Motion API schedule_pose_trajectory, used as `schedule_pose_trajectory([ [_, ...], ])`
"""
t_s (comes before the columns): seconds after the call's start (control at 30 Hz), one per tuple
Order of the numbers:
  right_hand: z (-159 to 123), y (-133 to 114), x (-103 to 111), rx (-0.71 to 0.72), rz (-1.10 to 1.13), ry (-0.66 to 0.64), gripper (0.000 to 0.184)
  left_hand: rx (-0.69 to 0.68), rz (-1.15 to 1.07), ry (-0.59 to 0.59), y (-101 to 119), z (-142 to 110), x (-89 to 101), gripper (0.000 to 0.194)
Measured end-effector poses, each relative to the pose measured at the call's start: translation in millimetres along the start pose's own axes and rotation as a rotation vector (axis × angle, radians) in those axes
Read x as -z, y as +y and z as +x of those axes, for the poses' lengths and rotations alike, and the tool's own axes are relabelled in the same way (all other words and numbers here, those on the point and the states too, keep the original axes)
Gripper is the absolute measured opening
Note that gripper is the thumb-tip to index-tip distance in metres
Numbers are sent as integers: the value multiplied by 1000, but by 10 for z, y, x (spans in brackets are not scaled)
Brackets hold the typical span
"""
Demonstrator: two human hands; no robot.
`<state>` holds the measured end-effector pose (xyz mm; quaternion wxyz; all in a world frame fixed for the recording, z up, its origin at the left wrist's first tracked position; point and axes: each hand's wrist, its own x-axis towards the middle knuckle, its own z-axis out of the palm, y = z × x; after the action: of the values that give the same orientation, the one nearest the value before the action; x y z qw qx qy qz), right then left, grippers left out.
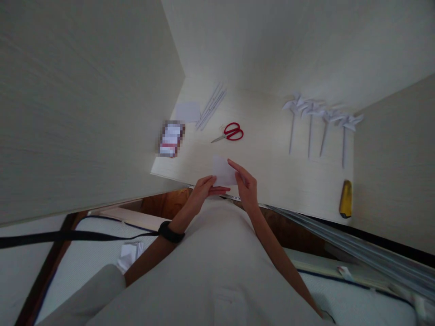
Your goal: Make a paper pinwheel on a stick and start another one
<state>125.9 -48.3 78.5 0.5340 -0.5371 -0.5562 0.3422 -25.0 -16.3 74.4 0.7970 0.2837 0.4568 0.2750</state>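
A small white square of paper (pixel 223 171) is held between my two hands at the front edge of the white desk. My left hand (pixel 205 187) grips its lower left side, thumb on top and the other fingers under it. At the right side, my right hand (pixel 247 184) has the paper's edge between thumb and fingers, with the index finger stretched along the upper right corner. Just beyond the paper lie red-handled scissors (pixel 225 136), their blades pointing left.
Several white paper pinwheels on sticks (pixel 329 117) lie at the right. A yellow cutter (pixel 345 199) is near the right wall. Thin white sticks (pixel 211 108) and white paper (pixel 188 112) lie back left, above a pixelated phone-like object (pixel 171 139). Walls enclose the desk (pixel 268 145).
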Motion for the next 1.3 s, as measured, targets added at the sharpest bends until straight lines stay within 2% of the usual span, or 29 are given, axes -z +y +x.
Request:
schedule_pose_trajectory([
  [0.27,-354,-39,-94,231,-196,-100,32,-56,-1,-50,-115,-300,111,29],
  [0.37,-444,-63,-116,297,-270,-136,33,-57,-9,-71,-101,-397,152,29],
  [0.5,-444,-220,-124,371,-353,-172,35,-76,-33,-88,-26,-510,163,31],
  [0.87,-251,-785,-34,459,-489,-183,48,-175,-17,-76,397,-775,-93,21],
  [1.07,-180,-1132,61,421,-421,-52,48,-244,-45,-80,522,-891,-239,18],
  [1.3,-154,-1225,82,464,-408,-87,40,-315,-97,-79,605,-1023,-319,14],
])
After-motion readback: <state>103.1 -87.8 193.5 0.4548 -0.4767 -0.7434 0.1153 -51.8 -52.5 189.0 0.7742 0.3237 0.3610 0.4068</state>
